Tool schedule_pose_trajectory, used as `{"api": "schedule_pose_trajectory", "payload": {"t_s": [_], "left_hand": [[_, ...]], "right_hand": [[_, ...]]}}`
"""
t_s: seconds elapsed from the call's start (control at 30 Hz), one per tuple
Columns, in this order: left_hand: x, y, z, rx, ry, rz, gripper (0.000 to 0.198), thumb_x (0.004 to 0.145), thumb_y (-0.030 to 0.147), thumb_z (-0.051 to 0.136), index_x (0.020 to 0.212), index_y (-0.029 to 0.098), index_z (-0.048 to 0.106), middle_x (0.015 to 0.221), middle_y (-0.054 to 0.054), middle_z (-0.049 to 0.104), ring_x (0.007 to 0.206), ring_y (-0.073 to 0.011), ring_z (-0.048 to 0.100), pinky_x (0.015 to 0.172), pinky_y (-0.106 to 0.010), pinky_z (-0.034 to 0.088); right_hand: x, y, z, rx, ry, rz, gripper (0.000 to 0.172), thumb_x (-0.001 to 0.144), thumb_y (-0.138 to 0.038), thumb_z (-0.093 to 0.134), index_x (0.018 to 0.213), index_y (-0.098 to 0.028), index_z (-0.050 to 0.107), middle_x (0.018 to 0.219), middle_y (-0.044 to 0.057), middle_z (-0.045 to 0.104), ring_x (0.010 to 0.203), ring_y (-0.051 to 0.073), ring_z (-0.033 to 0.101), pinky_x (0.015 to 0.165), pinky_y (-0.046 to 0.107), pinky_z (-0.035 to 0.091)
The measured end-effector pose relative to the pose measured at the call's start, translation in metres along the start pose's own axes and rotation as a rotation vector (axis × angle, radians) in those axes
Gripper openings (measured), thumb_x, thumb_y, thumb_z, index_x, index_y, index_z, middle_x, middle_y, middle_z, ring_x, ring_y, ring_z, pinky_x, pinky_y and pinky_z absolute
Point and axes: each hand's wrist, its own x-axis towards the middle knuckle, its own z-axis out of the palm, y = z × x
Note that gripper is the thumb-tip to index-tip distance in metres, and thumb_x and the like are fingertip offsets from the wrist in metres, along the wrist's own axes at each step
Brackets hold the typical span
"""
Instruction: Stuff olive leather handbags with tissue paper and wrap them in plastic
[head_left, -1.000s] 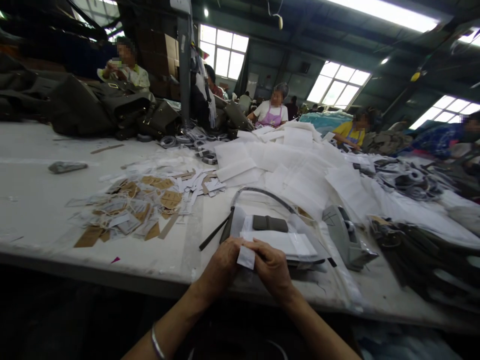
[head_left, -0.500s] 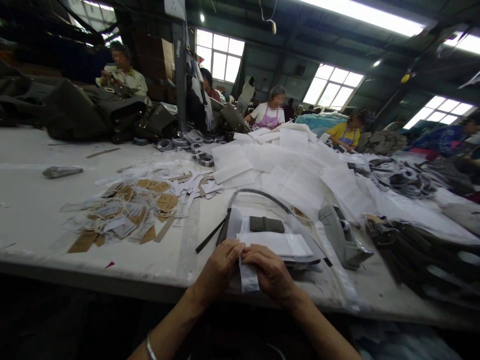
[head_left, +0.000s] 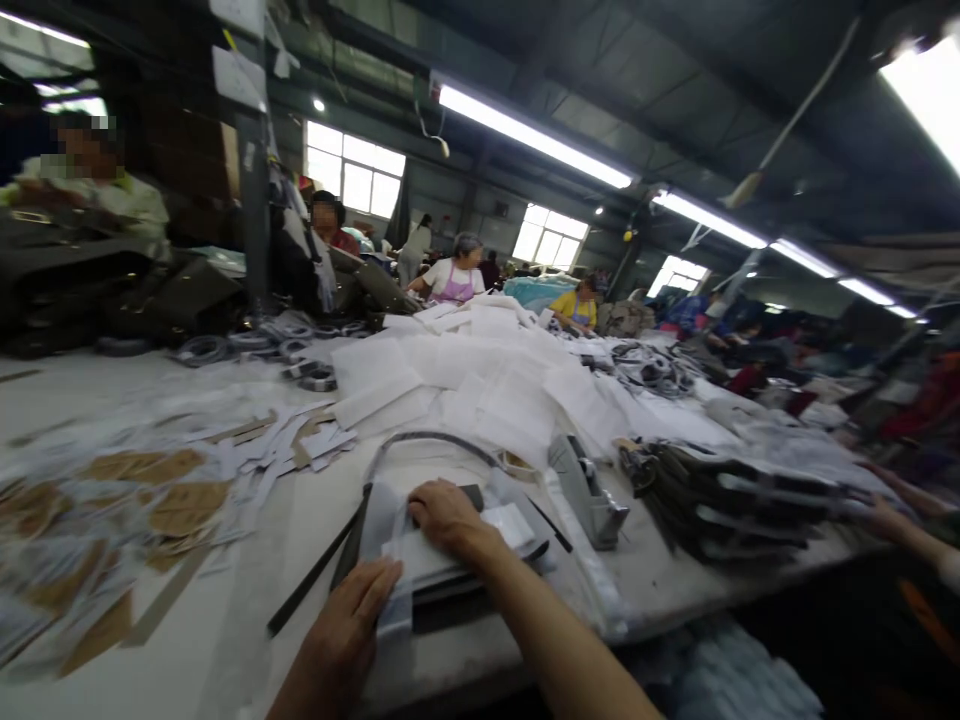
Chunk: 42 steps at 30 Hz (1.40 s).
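Note:
A dark handbag (head_left: 439, 612) lies in front of me, partly wrapped in white translucent sheet, its curved handle (head_left: 427, 437) pointing away. My left hand (head_left: 352, 620) is at the bag's near left corner, fingers together and closed on the edge of a white translucent strip (head_left: 395, 612) that hangs down the front. My right hand (head_left: 450, 515) lies across the top of the bag, fingers stretched to the left over the white wrapping and partly hiding the small dark flap. A dark strap (head_left: 311, 575) sticks out on the left.
A grey tape dispenser (head_left: 589, 495) stands right of the bag. Stacked dark bags (head_left: 742, 500) lie further right, near another person's hand (head_left: 885, 515). White sheets (head_left: 480, 365) are heaped behind, and brown tags (head_left: 187, 508) are spread at left. Co-workers sit beyond.
The view has swung right and closer. My hands, together at the strip before, have separated: the right has moved up onto the bag, while the left stays at its near left edge.

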Motion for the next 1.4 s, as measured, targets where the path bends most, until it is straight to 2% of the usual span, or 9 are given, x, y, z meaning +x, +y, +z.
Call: {"api": "schedule_pose_trajectory", "payload": {"t_s": [0.17, 0.33, 0.43, 0.57, 0.7, 0.83, 1.0, 1.13, 1.4], "left_hand": [[-0.009, -0.018, 0.010, 0.048, -0.063, 0.068, 0.053, 0.088, 0.009, 0.041, 0.139, 0.022, 0.046, 0.128, -0.009, 0.062, 0.120, -0.0217, 0.059, 0.107, -0.035, 0.047], [-0.003, -0.018, 0.003, 0.074, -0.065, 0.105, 0.056, 0.086, 0.004, 0.036, 0.138, 0.024, 0.046, 0.127, -0.009, 0.062, 0.120, -0.0224, 0.059, 0.104, -0.037, 0.049], [0.004, -0.005, -0.007, 0.046, -0.074, 0.105, 0.059, 0.085, 0.001, 0.038, 0.139, 0.025, 0.045, 0.125, -0.009, 0.062, 0.119, -0.0216, 0.059, 0.105, -0.038, 0.048], [0.016, 0.013, -0.020, -0.027, -0.144, 0.010, 0.059, 0.081, -0.002, 0.040, 0.134, 0.021, 0.047, 0.124, -0.011, 0.060, 0.119, -0.0226, 0.058, 0.105, -0.044, 0.048], [0.021, 0.021, -0.024, -0.023, -0.177, -0.042, 0.061, 0.077, -0.004, 0.040, 0.134, 0.019, 0.048, 0.123, -0.011, 0.060, 0.118, -0.0237, 0.058, 0.104, -0.045, 0.050], [0.019, 0.020, -0.025, -0.008, -0.133, 0.000, 0.059, 0.081, -0.004, 0.036, 0.134, 0.019, 0.048, 0.123, -0.011, 0.061, 0.118, -0.0224, 0.058, 0.102, -0.042, 0.051], [0.011, -0.003, -0.015, 0.010, -0.061, 0.119, 0.059, 0.087, 0.005, 0.040, 0.143, 0.023, 0.043, 0.125, -0.009, 0.062, 0.114, -0.0203, 0.062, 0.094, -0.030, 0.055], [0.002, -0.019, -0.002, 0.017, -0.092, 0.141, 0.063, 0.091, 0.011, 0.040, 0.150, 0.030, 0.033, 0.130, -0.007, 0.061, 0.116, -0.0214, 0.062, 0.095, -0.031, 0.055], [-0.007, -0.032, 0.006, 0.073, -0.117, 0.167, 0.055, 0.097, 0.022, 0.036, 0.151, 0.032, 0.030, 0.131, -0.006, 0.061, 0.115, -0.0222, 0.063, 0.091, -0.030, 0.057]], "right_hand": [[0.017, 0.002, 0.013, -0.068, -0.050, -0.013, 0.015, 0.088, -0.029, 0.061, 0.088, -0.020, 0.074, 0.096, 0.005, 0.076, 0.089, 0.022, 0.069, 0.080, 0.031, 0.049], [0.003, -0.003, 0.000, -0.029, 0.089, -0.058, 0.018, 0.085, -0.030, 0.070, 0.099, -0.019, 0.071, 0.106, 0.006, 0.074, 0.103, 0.023, 0.066, 0.097, 0.036, 0.045], [-0.039, -0.009, -0.003, 0.064, 0.251, -0.039, 0.021, 0.096, -0.022, 0.055, 0.114, -0.016, 0.065, 0.115, 0.009, 0.070, 0.112, 0.019, 0.060, 0.101, 0.033, 0.041], [-0.119, -0.006, 0.007, 0.275, 0.416, -0.172, 0.013, 0.097, -0.023, 0.054, 0.098, -0.019, 0.066, 0.089, 0.005, 0.069, 0.086, 0.016, 0.063, 0.081, 0.028, 0.050], [-0.163, -0.002, 0.032, 0.244, 0.255, -0.252, 0.035, 0.086, -0.018, 0.066, 0.120, -0.022, 0.060, 0.111, 0.007, 0.067, 0.101, 0.021, 0.060, 0.089, 0.034, 0.049], [-0.157, -0.019, 0.059, 0.078, 0.159, -0.196, 0.063, 0.078, -0.021, 0.073, 0.136, -0.023, 0.048, 0.134, 0.010, 0.057, 0.113, 0.028, 0.055, 0.095, 0.044, 0.047], [-0.132, -0.027, 0.080, -0.108, 0.160, -0.169, 0.038, 0.073, -0.045, 0.074, 0.099, -0.021, 0.062, 0.112, 0.005, 0.064, 0.096, 0.027, 0.059, 0.082, 0.041, 0.052], [-0.118, -0.021, 0.072, -0.283, 0.100, -0.295, 0.020, 0.086, -0.039, 0.062, 0.095, -0.021, 0.062, 0.097, 0.002, 0.065, 0.081, 0.019, 0.063, 0.066, 0.028, 0.054], [-0.095, -0.028, 0.064, -0.403, 0.000, -0.450, 0.019, 0.095, -0.034, 0.051, 0.091, -0.019, 0.062, 0.090, 0.003, 0.069, 0.058, 0.016, 0.063, 0.037, 0.024, 0.044]]}}
